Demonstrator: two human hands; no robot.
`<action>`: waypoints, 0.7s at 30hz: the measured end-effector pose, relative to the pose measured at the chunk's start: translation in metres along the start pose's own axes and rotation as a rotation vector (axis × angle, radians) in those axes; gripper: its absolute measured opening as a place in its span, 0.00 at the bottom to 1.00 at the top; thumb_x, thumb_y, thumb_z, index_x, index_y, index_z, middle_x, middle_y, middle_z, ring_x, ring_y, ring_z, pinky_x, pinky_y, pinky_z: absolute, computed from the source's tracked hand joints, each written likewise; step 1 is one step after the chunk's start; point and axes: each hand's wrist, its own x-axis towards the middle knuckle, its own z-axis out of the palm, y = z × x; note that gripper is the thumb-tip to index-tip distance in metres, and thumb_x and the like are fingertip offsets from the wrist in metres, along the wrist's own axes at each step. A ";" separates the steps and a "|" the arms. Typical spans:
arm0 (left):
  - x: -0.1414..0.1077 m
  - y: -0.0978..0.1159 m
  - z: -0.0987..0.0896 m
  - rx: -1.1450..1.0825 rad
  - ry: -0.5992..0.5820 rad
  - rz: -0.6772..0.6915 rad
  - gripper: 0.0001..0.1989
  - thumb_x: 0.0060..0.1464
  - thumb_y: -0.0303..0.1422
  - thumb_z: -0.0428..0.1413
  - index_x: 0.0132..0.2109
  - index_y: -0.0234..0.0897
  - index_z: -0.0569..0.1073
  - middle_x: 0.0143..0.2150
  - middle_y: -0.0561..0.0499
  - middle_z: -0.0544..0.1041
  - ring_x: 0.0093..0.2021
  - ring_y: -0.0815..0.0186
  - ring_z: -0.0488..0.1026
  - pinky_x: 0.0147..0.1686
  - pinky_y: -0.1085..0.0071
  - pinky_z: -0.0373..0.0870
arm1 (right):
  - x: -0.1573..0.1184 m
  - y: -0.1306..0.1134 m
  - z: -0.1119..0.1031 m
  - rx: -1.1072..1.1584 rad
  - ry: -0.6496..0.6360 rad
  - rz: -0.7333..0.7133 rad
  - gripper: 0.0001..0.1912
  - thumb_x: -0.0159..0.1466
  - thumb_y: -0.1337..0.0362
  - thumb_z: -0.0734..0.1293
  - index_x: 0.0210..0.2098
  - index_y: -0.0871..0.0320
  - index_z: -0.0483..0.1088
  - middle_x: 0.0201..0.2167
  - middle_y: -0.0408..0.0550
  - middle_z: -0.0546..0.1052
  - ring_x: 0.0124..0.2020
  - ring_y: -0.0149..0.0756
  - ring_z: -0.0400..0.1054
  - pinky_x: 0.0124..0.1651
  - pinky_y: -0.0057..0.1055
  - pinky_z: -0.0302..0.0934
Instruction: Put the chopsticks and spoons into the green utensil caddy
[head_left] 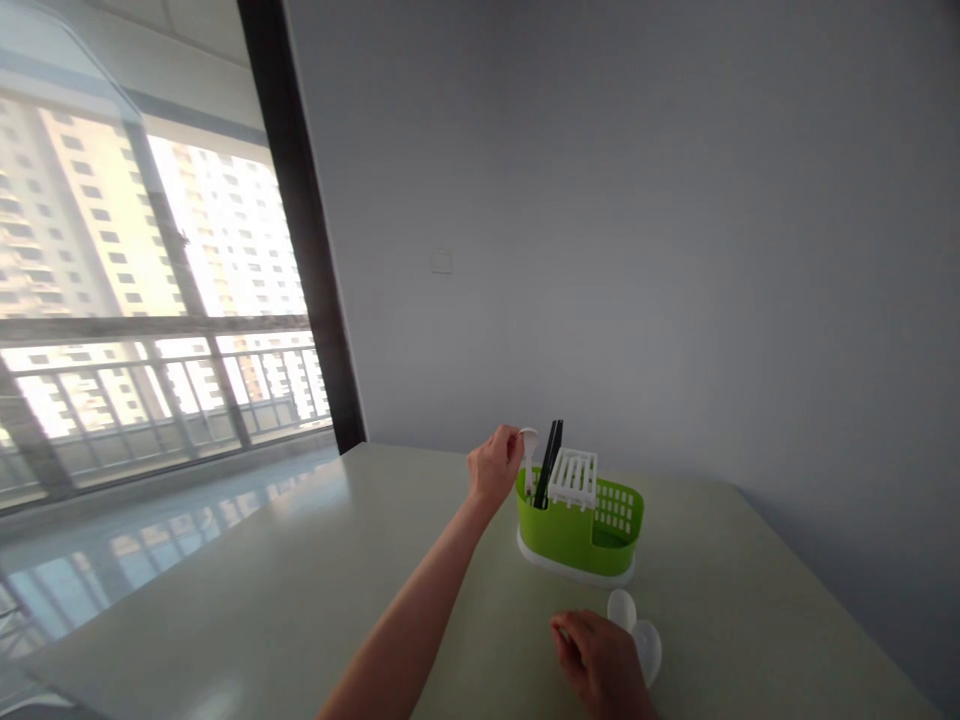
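Note:
A green cutlery basket [562,540] with a white base stands on the table. My left hand [496,465] pinches a white spoon [529,465] by its bowl end; the spoon is upright, its handle down inside the basket's left end. Beside it, black chopsticks [553,455] lean in the same end. A white slatted rack [574,476] sits across the basket's middle. Nearer to me, my right hand [600,655] has its fingers curled, and whatever they may hold is hidden. Two whitish spoons [621,608] [648,650] show their bowls just past that hand, their handles hidden.
The pale table [360,560] reaches to the grey wall [622,250] behind the basket. A wall plate [442,262] is fixed on the wall. To the left is a large window [150,300] with a dark frame and a railing outside.

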 end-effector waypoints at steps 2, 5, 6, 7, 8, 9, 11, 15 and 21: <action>-0.001 -0.003 0.013 0.074 -0.113 -0.043 0.13 0.59 0.39 0.44 0.39 0.40 0.69 0.33 0.54 0.76 0.31 0.72 0.71 0.28 0.78 0.56 | 0.001 0.000 0.001 -0.015 0.022 -0.016 0.09 0.64 0.66 0.57 0.36 0.54 0.69 0.28 0.45 0.75 0.30 0.34 0.69 0.35 0.27 0.58; -0.005 -0.008 0.028 0.150 -0.249 -0.103 0.13 0.60 0.40 0.43 0.41 0.40 0.69 0.36 0.53 0.77 0.34 0.69 0.72 0.29 0.77 0.56 | 0.001 0.000 0.002 -0.022 0.050 -0.035 0.09 0.64 0.65 0.57 0.35 0.53 0.69 0.27 0.44 0.74 0.29 0.33 0.68 0.34 0.26 0.57; -0.006 -0.009 0.033 0.168 -0.284 -0.116 0.13 0.60 0.40 0.43 0.41 0.41 0.69 0.36 0.53 0.77 0.35 0.68 0.72 0.30 0.76 0.56 | 0.001 0.000 0.003 -0.022 0.049 -0.034 0.09 0.64 0.66 0.57 0.35 0.53 0.68 0.26 0.44 0.74 0.29 0.33 0.68 0.34 0.26 0.57; -0.007 -0.010 0.037 0.182 -0.314 -0.129 0.13 0.60 0.40 0.42 0.41 0.41 0.69 0.37 0.52 0.77 0.35 0.68 0.72 0.30 0.76 0.57 | 0.001 0.000 0.004 -0.022 0.044 -0.031 0.09 0.64 0.66 0.57 0.34 0.53 0.68 0.26 0.44 0.74 0.29 0.33 0.68 0.34 0.26 0.57; -0.008 -0.011 0.042 0.193 -0.339 -0.141 0.13 0.60 0.40 0.42 0.42 0.41 0.68 0.37 0.52 0.77 0.36 0.67 0.72 0.31 0.75 0.57 | 0.001 0.001 0.004 -0.022 0.034 -0.026 0.08 0.64 0.66 0.57 0.34 0.53 0.68 0.26 0.43 0.74 0.29 0.33 0.68 0.34 0.26 0.57; -0.008 -0.012 0.045 0.200 -0.358 -0.152 0.13 0.60 0.39 0.43 0.42 0.41 0.69 0.37 0.52 0.77 0.36 0.67 0.72 0.31 0.75 0.58 | 0.001 0.001 0.005 -0.024 0.023 -0.019 0.08 0.63 0.67 0.58 0.34 0.53 0.68 0.27 0.43 0.74 0.29 0.33 0.68 0.34 0.26 0.56; -0.009 -0.015 0.052 0.206 -0.382 -0.170 0.12 0.59 0.38 0.43 0.41 0.41 0.69 0.36 0.52 0.77 0.35 0.66 0.73 0.31 0.74 0.58 | 0.001 0.001 0.005 -0.029 0.001 -0.011 0.08 0.63 0.68 0.58 0.34 0.53 0.68 0.27 0.43 0.74 0.29 0.33 0.68 0.34 0.26 0.56; -0.009 -0.019 0.060 0.200 -0.399 -0.184 0.10 0.58 0.37 0.45 0.40 0.41 0.70 0.34 0.51 0.77 0.34 0.65 0.73 0.31 0.74 0.59 | 0.001 0.000 0.006 -0.035 -0.028 -0.015 0.08 0.62 0.68 0.58 0.34 0.53 0.67 0.27 0.43 0.74 0.29 0.33 0.68 0.34 0.26 0.55; -0.010 -0.018 0.053 0.159 -0.360 -0.178 0.14 0.56 0.34 0.48 0.50 0.44 0.67 0.39 0.51 0.76 0.37 0.66 0.72 0.32 0.74 0.60 | -0.001 -0.001 0.006 -0.041 -0.044 0.001 0.09 0.63 0.68 0.57 0.34 0.54 0.68 0.27 0.44 0.74 0.30 0.34 0.68 0.35 0.27 0.55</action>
